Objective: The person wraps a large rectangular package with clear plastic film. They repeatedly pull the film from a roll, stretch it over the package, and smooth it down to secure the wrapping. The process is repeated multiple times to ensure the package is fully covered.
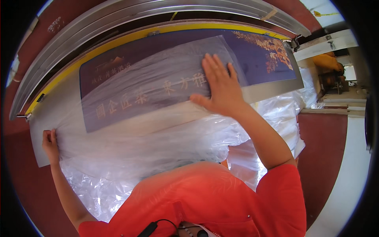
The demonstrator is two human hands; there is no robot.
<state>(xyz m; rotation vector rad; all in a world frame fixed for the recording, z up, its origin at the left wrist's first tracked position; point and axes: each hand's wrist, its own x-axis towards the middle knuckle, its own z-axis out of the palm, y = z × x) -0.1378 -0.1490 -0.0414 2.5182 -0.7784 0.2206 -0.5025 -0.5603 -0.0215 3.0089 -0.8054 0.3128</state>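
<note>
Thin clear plastic film (158,130) draped over a dark-blue printed panel w/ gold lettering (260,55) on a grey work table (272,93). Right hand (221,85) lies flat, fingers spread, pressing film; left hand (50,144) pinches film's left edge. Smoothing step, apparently; next needs even, wrinkle-free tension.

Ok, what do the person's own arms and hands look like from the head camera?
Both hands, left hand and right hand, are bare: no gloves, rings or watch visible. The forearms are bare too. A short-sleeved orange-red shirt covers the upper arms, and a black cable hangs at the chest.
</note>
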